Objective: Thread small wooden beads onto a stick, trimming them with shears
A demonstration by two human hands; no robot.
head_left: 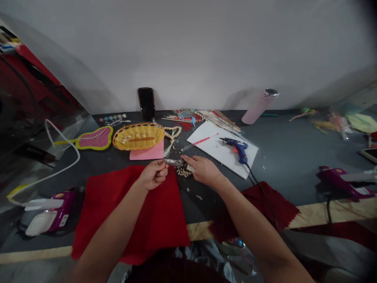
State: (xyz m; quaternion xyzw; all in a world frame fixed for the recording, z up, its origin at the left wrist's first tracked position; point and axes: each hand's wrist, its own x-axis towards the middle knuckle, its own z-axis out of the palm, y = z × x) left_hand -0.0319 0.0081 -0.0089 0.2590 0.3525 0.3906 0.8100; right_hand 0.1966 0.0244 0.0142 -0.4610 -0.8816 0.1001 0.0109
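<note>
My right hand [205,169] is wrapped round a pair of metal cutters [173,161] with pale handles, their jaws pointing left. My left hand [153,174] is pinched closed at the jaw tips, over the edge of a red cloth [132,200]. Whatever lies between its fingers is too small to make out. Below the cutters, a pile of small beige pieces [184,172] is spread on the dark table. Just behind the hands lie a string of beige beads [173,133] with a pale tassel [168,150] and a yellow woven basket [138,136] holding small pale pieces.
A blue glue gun [237,148] rests on a white board [206,135], its cord running toward the front edge. Behind stand a phone [146,103] and a pink bottle [259,107]. Purple devices sit left [55,212] and right [341,182]. Sticks and tassels [191,116] line the wall.
</note>
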